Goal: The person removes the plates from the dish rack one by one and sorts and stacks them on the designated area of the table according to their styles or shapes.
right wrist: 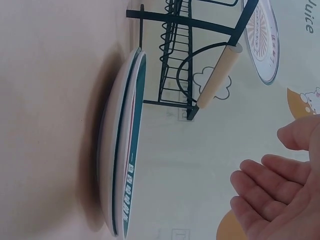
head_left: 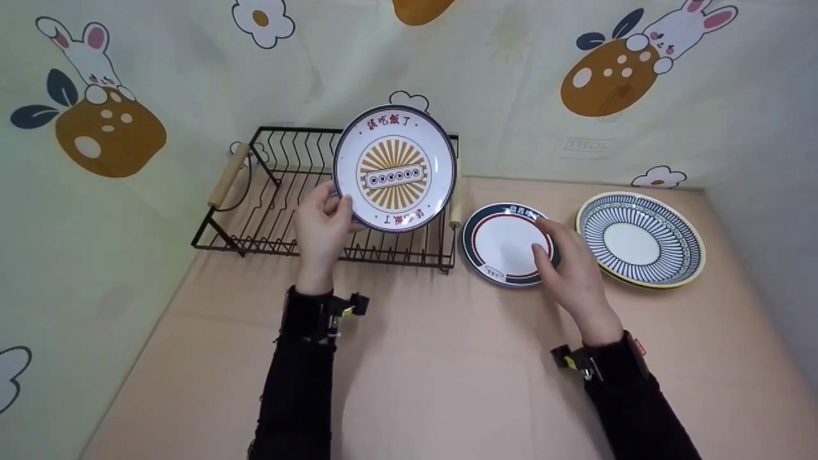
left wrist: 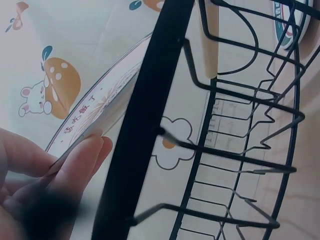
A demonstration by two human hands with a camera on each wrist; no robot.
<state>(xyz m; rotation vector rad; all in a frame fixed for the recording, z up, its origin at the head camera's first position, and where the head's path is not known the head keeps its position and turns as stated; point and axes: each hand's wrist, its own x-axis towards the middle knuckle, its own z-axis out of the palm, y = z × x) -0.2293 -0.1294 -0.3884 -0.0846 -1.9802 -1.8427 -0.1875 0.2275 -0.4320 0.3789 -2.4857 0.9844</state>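
My left hand (head_left: 324, 223) pinches the lower left rim of a white plate (head_left: 441, 169) with a dark edge, an orange sunburst and red characters. The plate is raised in front of the black wire dish rack (head_left: 255, 246), its face toward the head camera. In the left wrist view the thumb and fingers (left wrist: 82, 162) grip its edge. My right hand (head_left: 575, 275) hovers over the right side of a stack of dark-rimmed plates (head_left: 505, 246). The right wrist view shows its fingers (right wrist: 267, 187) loosely bent, apart from the stack (right wrist: 131, 150), holding nothing.
Blue-and-white striped, yellow-edged plates (head_left: 632, 246) are stacked at the right of the table (head_left: 441, 370). The rack has wooden handles (head_left: 230, 176) at both ends. Behind stands a wall covering (head_left: 511, 83) printed with rabbits and orange fruit.
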